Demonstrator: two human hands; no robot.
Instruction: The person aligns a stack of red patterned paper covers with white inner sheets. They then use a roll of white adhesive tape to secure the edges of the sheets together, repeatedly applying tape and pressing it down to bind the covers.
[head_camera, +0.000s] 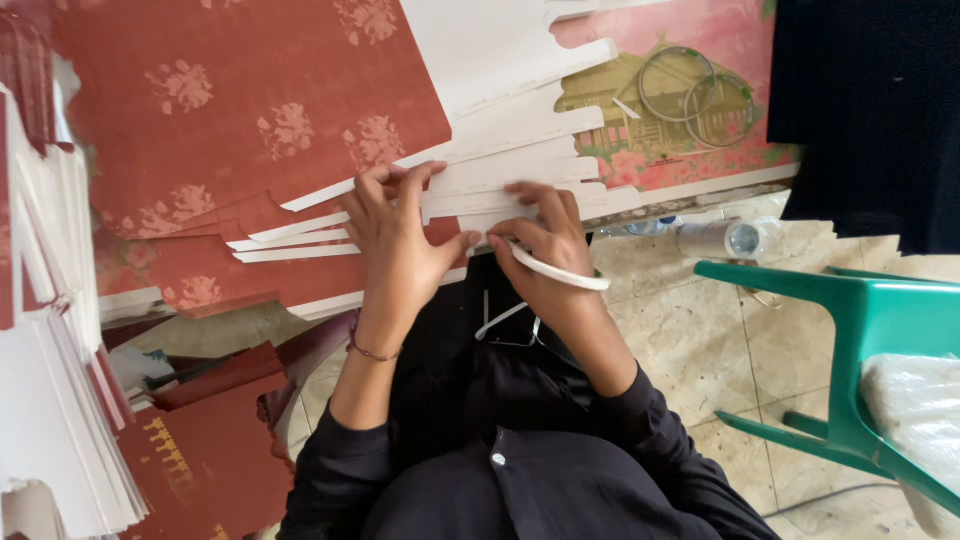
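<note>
You are pressing both hands down on a fanned stack of flat white cardboard sheets with red patterned faces (500, 175), which is lying on your lap and reaching away toward twelve o'clock. Your left hand (400, 245) is lying spread and flat on the white edges, with nothing closed in it. Your right hand (545, 245) is pressing with its fingertips on the same edges, and a thin white strip of tape or band (560, 270) is running under its palm toward four o'clock; I cannot tell if the fingers are pinching it or only resting over it.

The sheets are staggered like steps, so they could be sliding apart if your left hand is lifting too early. The strip could be going on crooked, because the edges are not lined up evenly. The paper edges are sharp, and your fingertips could be getting cut if you are dragging them along.

At nine o'clock a tall pile of similar white and red sheets (50, 350) is leaning close to your left elbow; a bump could be toppling it. At three o'clock a green plastic chair (870, 310) is standing near.
</note>
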